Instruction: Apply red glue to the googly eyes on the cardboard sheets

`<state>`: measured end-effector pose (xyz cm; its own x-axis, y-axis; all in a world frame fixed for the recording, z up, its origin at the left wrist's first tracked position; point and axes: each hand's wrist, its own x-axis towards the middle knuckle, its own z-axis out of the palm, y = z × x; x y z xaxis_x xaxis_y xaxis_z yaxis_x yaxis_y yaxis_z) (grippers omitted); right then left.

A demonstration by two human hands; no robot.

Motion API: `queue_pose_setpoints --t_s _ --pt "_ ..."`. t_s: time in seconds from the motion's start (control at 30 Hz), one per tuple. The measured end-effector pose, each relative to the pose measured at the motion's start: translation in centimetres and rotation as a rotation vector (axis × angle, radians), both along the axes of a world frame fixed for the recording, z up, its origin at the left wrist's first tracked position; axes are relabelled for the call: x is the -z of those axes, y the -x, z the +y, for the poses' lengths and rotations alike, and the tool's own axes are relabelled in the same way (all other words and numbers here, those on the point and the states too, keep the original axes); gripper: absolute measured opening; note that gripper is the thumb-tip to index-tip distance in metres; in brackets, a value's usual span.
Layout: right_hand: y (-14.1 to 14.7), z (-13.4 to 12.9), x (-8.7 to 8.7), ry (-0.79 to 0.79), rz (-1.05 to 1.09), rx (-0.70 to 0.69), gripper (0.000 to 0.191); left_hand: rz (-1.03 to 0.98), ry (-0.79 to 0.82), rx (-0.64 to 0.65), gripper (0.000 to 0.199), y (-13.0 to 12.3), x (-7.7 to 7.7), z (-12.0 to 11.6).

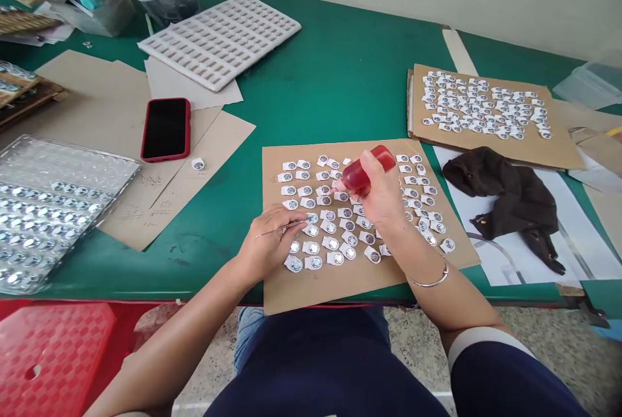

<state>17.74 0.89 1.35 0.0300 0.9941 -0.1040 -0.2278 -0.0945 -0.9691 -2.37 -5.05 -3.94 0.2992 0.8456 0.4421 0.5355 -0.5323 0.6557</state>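
Observation:
A brown cardboard sheet lies at the table's front edge, bearing rows of small round silvery pieces on white tabs. My right hand is wrapped round a red squeeze bottle, tilted so its pale nozzle points down and left, close above the pieces in the middle of the sheet. My left hand rests at the sheet's left part and pinches thin metal tweezers. Its fingertips are beside a silvery piece; whether they touch it is hard to tell.
Left of the sheet are a red-cased phone and a clear tray of silvery pieces. A white slotted tray lies behind. To the right are another filled cardboard and a dark cloth. A red stool stands below left.

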Motion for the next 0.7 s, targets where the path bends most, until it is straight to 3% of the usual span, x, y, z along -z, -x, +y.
queue_pose_setpoints --t_s 0.7 --pt "0.5 -0.2 1.5 -0.036 -0.105 -0.038 0.033 0.082 -0.118 0.080 0.013 -0.1 0.2 0.3"
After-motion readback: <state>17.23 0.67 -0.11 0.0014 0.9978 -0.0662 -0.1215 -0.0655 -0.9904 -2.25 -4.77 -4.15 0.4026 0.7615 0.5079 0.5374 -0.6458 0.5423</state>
